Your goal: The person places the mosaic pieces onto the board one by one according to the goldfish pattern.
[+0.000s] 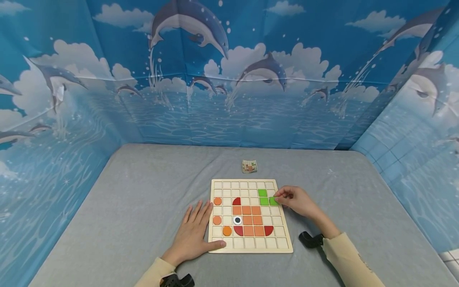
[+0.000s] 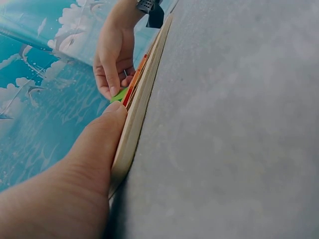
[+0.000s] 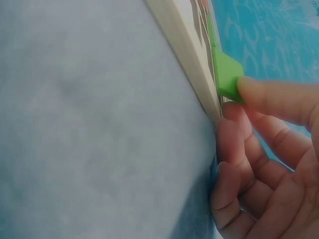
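A pale wooden grid board [image 1: 251, 251] lies on the grey cloth. My right hand [image 1: 298, 201] is at its right edge, thumb and index finger pinching a green square tile [image 3: 228, 74]. In the right wrist view this tile is tilted over the board, its lower edge right at the surface. Two green squares [image 1: 263, 197] lie in the grid just left of it. My left hand [image 1: 191, 234] rests with spread fingers along the board's left edge, its thumb over the lower left corner. Orange squares [image 1: 247, 220], dark red quarter-rounds [image 1: 268, 230] and a white eye disc [image 1: 237, 220] fill the middle cells.
Orange discs [image 1: 227, 230] sit in the board's left columns. Beyond the board lies a small patterned card [image 1: 249, 166]. The grey cloth [image 1: 154, 179] reaches back to a blue dolphin-print curtain [image 1: 229, 119]. Black wrist devices [image 1: 310, 240] are worn at both sleeves.
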`<state>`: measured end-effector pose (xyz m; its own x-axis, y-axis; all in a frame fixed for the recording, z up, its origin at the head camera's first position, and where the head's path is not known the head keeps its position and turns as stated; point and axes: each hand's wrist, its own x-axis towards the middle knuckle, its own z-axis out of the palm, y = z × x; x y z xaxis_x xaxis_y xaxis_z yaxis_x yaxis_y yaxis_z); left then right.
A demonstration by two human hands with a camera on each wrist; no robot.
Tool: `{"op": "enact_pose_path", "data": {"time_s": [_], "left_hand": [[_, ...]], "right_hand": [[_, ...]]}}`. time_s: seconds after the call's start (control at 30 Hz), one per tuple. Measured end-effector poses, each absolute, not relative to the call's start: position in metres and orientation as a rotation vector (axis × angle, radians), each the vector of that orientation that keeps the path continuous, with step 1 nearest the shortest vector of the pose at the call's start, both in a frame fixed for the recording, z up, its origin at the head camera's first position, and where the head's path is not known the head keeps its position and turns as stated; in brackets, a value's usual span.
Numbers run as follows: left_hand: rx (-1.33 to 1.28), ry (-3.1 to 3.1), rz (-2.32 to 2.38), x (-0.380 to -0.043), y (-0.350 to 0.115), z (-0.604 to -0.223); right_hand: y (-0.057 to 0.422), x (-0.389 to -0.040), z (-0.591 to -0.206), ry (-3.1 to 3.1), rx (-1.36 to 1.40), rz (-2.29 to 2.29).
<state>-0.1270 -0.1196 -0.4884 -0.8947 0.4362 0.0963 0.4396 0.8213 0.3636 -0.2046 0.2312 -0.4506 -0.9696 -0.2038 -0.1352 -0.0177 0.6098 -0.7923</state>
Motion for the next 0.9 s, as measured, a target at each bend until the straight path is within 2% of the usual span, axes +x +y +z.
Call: {"op": "enact_pose_path", "data": {"time_s": [0.9], "left_hand": [[-0.726,-2.99,-0.584,-0.128,-0.1197,-0.4881]], "right_hand": [[0.227,-0.205,-0.4471,2.761,-0.234,-1.141]]}}
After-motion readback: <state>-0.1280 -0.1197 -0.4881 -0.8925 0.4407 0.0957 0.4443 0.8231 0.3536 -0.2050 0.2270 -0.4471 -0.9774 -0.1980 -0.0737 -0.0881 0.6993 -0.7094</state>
